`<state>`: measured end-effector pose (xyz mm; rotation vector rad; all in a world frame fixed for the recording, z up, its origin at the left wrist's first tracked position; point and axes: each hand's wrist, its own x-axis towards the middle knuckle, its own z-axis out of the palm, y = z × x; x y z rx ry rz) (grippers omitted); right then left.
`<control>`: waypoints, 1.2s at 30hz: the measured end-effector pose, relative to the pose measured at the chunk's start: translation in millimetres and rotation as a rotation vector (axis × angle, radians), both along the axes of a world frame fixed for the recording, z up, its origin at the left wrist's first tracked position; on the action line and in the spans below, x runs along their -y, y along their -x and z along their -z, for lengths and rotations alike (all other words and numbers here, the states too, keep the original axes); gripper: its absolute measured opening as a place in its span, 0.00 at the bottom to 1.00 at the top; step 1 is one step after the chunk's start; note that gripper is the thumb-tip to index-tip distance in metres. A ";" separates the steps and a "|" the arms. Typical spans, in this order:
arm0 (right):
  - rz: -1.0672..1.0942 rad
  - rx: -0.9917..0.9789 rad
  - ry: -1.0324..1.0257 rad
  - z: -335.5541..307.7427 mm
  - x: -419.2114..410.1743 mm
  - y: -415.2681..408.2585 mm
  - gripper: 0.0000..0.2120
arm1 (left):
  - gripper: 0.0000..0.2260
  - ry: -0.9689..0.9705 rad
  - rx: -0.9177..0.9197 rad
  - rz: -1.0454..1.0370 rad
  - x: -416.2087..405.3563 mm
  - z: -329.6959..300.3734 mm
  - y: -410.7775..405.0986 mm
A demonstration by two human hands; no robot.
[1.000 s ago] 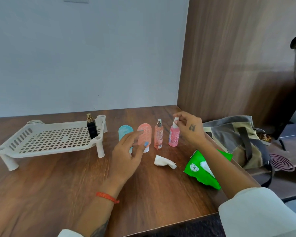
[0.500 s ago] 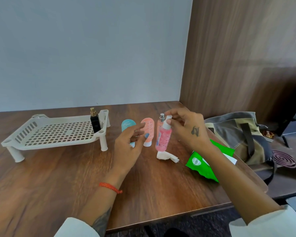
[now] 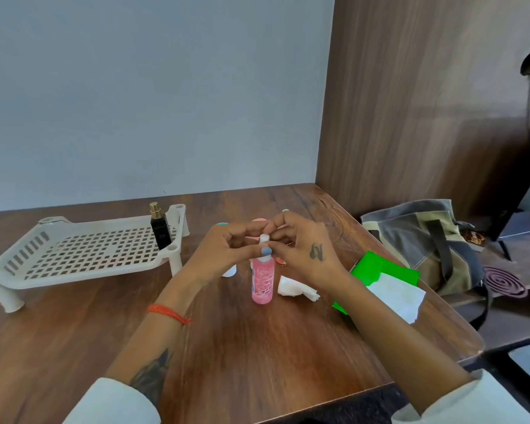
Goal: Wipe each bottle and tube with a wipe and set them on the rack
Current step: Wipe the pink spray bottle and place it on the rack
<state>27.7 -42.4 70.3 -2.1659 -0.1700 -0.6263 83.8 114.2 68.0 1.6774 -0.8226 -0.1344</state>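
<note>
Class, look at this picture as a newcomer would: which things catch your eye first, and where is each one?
At the centre, both hands, left hand and right hand, meet at the white cap of a pink bottle standing on the wooden table. To its right lies a bright green wipe pack. At the left, a white rack holds one black bottle.

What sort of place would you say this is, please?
Probably a home desk nook: a wooden table in a wall corner, a canvas bag beside it and a mosquito coil nearby.
</note>
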 end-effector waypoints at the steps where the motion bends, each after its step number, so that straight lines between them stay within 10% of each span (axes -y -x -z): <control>1: -0.009 -0.001 0.000 0.9 -0.2 -0.9 0.05 | 0.17 0.004 -0.018 0.002 -1.6 1.7 -0.9; 13: 0.046 0.065 -0.056 16.4 2.6 4.1 0.07 | 0.10 0.076 -0.084 -0.047 -6.1 15.2 -5.5; 19: 0.142 -0.212 0.499 39.3 20.1 16.0 0.08 | 0.09 0.084 -0.124 -0.119 -3.8 20.0 -7.4; 26: 0.098 -0.370 0.599 56.7 18.9 11.2 0.09 | 0.08 0.110 -0.129 -0.184 -6.7 19.2 -6.8; 36: 0.195 0.499 0.212 49.7 -2.0 8.2 0.10 | 0.08 0.121 -0.135 -0.215 -7.6 18.1 -6.9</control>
